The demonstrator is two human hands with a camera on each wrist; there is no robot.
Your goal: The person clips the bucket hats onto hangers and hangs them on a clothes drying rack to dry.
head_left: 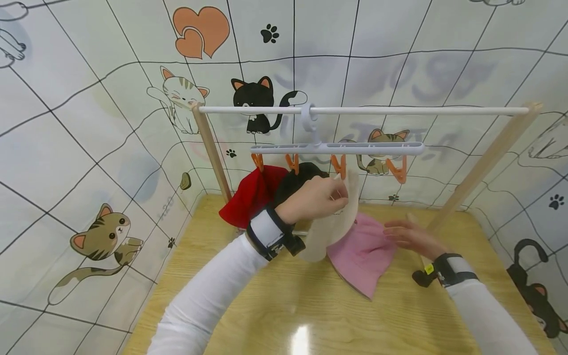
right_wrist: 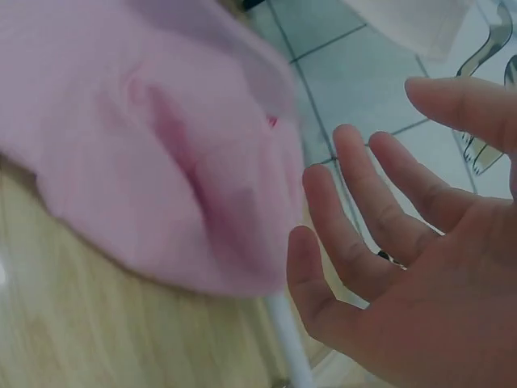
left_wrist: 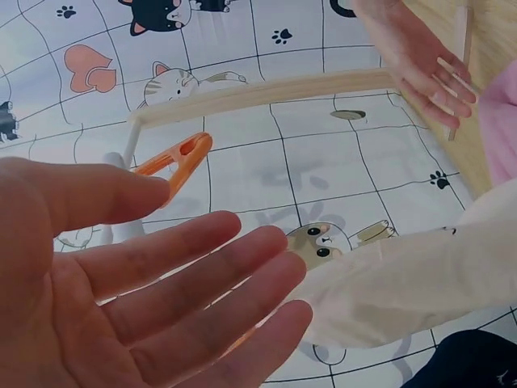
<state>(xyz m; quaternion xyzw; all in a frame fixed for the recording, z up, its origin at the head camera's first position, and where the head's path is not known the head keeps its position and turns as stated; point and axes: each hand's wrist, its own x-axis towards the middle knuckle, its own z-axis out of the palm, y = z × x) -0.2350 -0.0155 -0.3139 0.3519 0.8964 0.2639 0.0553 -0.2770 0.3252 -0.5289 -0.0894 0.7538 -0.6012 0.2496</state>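
in the head view, at the centre of the frame, the left hand (head_left: 317, 197) is raised to a cream cloth (head_left: 330, 229) that hangs under an orange clip (head_left: 338, 165) of the white clip hanger (head_left: 337, 148); from here the fingertips seem to meet the cloth's top edge. the left wrist view shows what that view hides: the palm is wide, fingers (left_wrist: 202, 283) straight and spread, and the cream cloth (left_wrist: 404, 283) lies just off the fingertips at right of the frame, an orange clip (left_wrist: 178, 162) in the upper left; a grip on it cannot be told.

lower right of centre in the head view, the right hand (head_left: 410, 236) lies with flat fingers at the edge of a pink cloth (head_left: 361, 254) on the wooden table (head_left: 275, 305). the right wrist view shows its fingers (right_wrist: 355, 242) spread and relaxed, holding nothing, the pink cloth (right_wrist: 153, 153) just beside them, filling the upper left.

only the head view shows the red cloth (head_left: 253, 195) and black cloth (head_left: 295, 180) clipped left of centre, and the white rail (head_left: 399, 111) across the top.
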